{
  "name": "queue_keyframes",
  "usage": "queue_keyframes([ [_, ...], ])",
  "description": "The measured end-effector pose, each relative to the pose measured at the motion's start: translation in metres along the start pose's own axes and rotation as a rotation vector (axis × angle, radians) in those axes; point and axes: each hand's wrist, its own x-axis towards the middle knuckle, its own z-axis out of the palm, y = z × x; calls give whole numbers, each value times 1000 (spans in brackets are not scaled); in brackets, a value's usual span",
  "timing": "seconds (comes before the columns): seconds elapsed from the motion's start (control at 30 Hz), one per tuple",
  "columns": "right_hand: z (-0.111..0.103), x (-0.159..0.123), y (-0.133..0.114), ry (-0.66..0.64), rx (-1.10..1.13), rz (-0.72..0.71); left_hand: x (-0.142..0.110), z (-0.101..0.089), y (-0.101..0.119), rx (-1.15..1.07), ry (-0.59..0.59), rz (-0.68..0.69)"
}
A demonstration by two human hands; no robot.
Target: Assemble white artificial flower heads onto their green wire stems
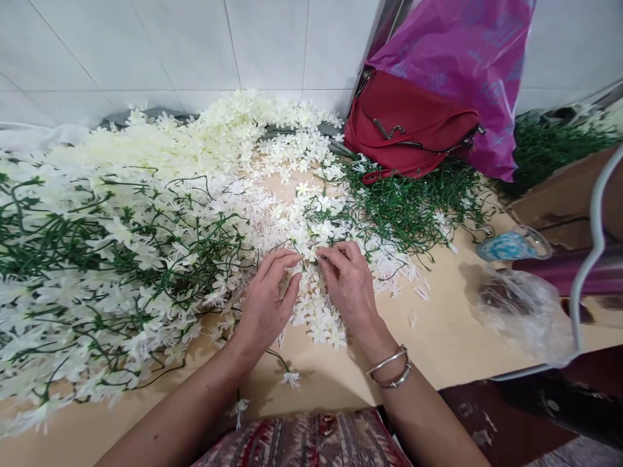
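Both hands meet over a heap of white artificial flower heads at the middle of the table. My left hand (272,292) has its thumb and forefinger curled toward each other in a pinch. What lies between those fingertips is too small to make out. Facing it, my right hand (348,272) is closed in a pinch, its fingertips hiding whatever they grip. White blossoms (306,243) show between and just beyond the fingers. Below the hands lie loose flower heads (321,321). A single green stem with a white flower (291,377) rests near my left wrist.
Piled at the left are white flowers on green stems (126,240), with cream blossoms (214,136) behind. Green stems (403,201) lie under a red handbag (409,126) and a purple plastic bag (467,58). At right are a plastic cup (511,246), a clear bag (520,305) and a grey tube (584,259).
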Motion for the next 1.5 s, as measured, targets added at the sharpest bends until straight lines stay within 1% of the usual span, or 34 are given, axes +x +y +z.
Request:
queue_keyframes([
  [0.13,-3,0,-4,42,105,-14,0,0,0,-9,0,-3],
  [0.2,-5,-1,-7,98,157,-7,0,1,-1,-20,-2,-11],
  [0.27,-8,-2,-9,150,228,27,0,1,-1,-38,0,-29],
  [0.33,-10,-3,-11,161,363,111,0,1,-1,-61,2,-46],
  [0.37,-11,-4,-11,145,456,173,0,1,0,-76,2,-53],
  [0.47,-13,-4,-13,38,737,364,1,-1,4,-123,-7,-49],
  [0.57,-13,-4,-15,-47,892,440,2,-3,8,-143,-18,-35],
  [0.67,-11,-5,-14,-98,964,440,3,-4,9,-159,-3,-25],
  [0.8,-10,-7,-12,-145,987,355,2,-4,7,-228,46,-59],
  [0.87,-10,-8,-11,-177,1001,326,1,-4,7,-258,45,-70],
  [0.93,-11,-7,-12,-203,1018,331,2,-5,7,-281,28,-71],
  [1.0,-14,-6,-14,-186,995,373,2,-6,7,-319,48,-96],
  [1.03,-16,-5,-14,-151,965,399,2,-6,7,-350,79,-129],
  [1.1,-20,-3,-14,-42,878,439,1,-6,6,-440,170,-226],
  [1.17,-25,-1,-11,90,771,440,1,-5,4,-533,252,-331],
  [1.23,-29,0,-8,224,632,361,2,-3,2,-596,286,-415],
  [1.3,-30,1,-4,312,448,227,3,-2,1,-636,284,-474],
  [1.37,-28,0,-1,322,269,103,4,-1,1,-677,264,-510],
  [1.43,-24,-1,2,267,129,32,4,0,1,-707,239,-525],
  [1.5,-21,-2,5,205,24,-7,4,-1,1,-729,213,-527],
])
